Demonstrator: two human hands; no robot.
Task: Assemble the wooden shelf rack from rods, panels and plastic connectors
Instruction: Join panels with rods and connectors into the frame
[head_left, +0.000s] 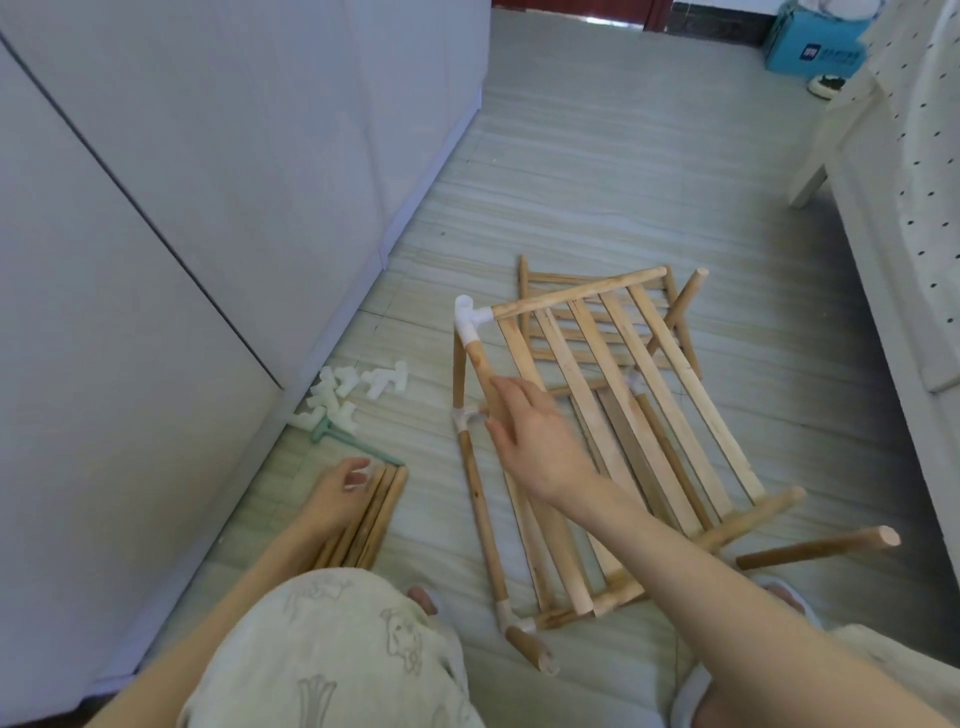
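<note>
The partly built wooden rack (654, 395) lies on the floor. Its slatted panel is tilted up, with a white plastic connector (470, 318) at the upper left corner. My right hand (535, 441) holds the side rod (480, 364) just below that connector, fingers over it and thumb under. A lower frame rod (480, 514) runs along the floor into another connector (511, 619). My left hand (337, 493) rests on a bundle of loose rods (382, 512), its fingers curled round the top end of the leftmost one.
A pile of white connectors (343, 389) and a green mallet (332, 436) lie by the grey cabinet (156, 208) on the left. One rod (815, 548) sticks out at the right. White dotted furniture (909, 208) lines the right side. A blue box (815, 47) stands far back.
</note>
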